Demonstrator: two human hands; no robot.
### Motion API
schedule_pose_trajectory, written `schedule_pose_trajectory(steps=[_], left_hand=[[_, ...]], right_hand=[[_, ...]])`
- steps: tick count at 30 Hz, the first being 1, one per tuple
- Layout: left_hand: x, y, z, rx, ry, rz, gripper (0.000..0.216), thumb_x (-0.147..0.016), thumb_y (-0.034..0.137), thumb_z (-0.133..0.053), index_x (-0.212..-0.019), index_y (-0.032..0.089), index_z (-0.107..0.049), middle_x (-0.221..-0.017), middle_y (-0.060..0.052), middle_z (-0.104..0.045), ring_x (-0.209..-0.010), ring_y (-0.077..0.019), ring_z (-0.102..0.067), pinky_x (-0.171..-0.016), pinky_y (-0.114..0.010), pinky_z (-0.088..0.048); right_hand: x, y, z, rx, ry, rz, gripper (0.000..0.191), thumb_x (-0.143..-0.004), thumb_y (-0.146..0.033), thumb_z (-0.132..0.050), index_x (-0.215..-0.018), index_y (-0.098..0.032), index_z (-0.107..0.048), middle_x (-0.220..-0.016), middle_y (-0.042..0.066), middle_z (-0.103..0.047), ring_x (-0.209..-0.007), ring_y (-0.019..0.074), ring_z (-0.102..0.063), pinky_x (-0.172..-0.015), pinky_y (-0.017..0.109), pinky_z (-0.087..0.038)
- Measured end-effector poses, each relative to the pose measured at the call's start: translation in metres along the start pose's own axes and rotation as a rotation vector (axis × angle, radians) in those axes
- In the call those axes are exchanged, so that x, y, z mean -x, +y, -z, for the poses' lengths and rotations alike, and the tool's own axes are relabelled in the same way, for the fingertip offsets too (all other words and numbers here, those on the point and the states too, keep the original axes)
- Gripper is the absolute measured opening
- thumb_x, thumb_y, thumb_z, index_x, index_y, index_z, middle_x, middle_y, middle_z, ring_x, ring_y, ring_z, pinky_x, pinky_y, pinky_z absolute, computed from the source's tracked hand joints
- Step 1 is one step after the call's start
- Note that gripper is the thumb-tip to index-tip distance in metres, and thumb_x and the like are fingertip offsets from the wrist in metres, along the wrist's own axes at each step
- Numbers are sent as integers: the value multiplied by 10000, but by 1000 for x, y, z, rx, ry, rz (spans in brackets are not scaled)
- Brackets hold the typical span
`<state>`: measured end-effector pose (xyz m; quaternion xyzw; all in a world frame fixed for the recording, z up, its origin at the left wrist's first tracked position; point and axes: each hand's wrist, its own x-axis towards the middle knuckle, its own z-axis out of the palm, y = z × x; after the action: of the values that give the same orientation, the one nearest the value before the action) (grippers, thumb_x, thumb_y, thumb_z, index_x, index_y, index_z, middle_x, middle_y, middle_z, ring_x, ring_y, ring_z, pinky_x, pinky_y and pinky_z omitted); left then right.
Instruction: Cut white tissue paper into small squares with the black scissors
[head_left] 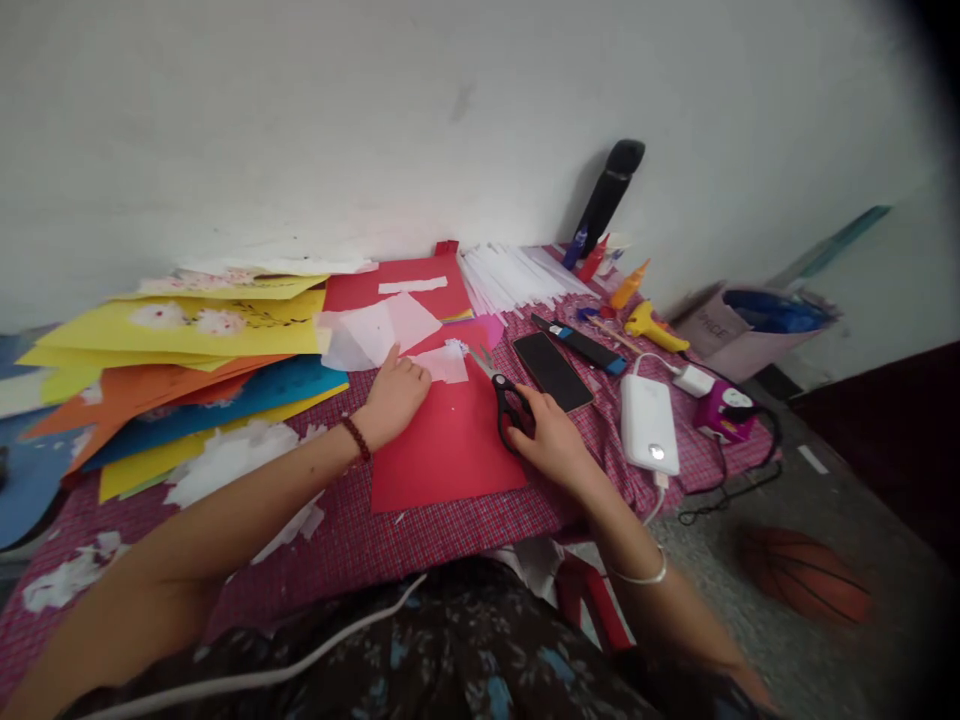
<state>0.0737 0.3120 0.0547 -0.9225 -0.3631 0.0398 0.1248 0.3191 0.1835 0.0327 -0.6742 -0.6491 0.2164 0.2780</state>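
Observation:
My right hand (553,440) holds a pair of black-handled scissors (508,408), with fingers around the handles. The blades are parted and point up and left over the red paper sheet (450,450). My left hand (394,395) lies palm down at the sheet's left side, index finger stretched forward. Its fingertips rest at the edge of thin white paper pieces (386,330). Another small white piece (446,364) lies between the left hand and the blades, with tiny white scraps (454,347) at its upper edge.
Coloured paper sheets (247,335) are stacked at left. White paper strips (517,277) lie at the back. To the right are a phone (553,370), a box cutter (585,345), a yellow glue gun (654,327), a power bank (649,425) and a purple socket block (724,412).

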Motion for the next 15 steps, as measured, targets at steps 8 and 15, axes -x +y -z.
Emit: schedule_pose_trajectory(steps=[8,15], left_hand=[[19,-1,30,127,-19,133,249,-893,78,-476,-975,75,-711,-924,-204,-745,-881,-338,-712,-775,-447,-496],[107,59,49,318,-121,65,211,-953,167,-512,-991,93,-706,-1029,-191,-731,-1013,-363,-679,-878,-488,-497]], right_hand=[[6,6,-15,232,103,90,570,-890,-302,-603,-1413,-79,-553,-1219,220,-642,-1126,356,-633,-1016,518,-513],[13,15,-19,292,143,157,498,-893,-302,-606,-1349,-103,-613,-1168,203,-644,-1094,354,-604,-984,520,-501]])
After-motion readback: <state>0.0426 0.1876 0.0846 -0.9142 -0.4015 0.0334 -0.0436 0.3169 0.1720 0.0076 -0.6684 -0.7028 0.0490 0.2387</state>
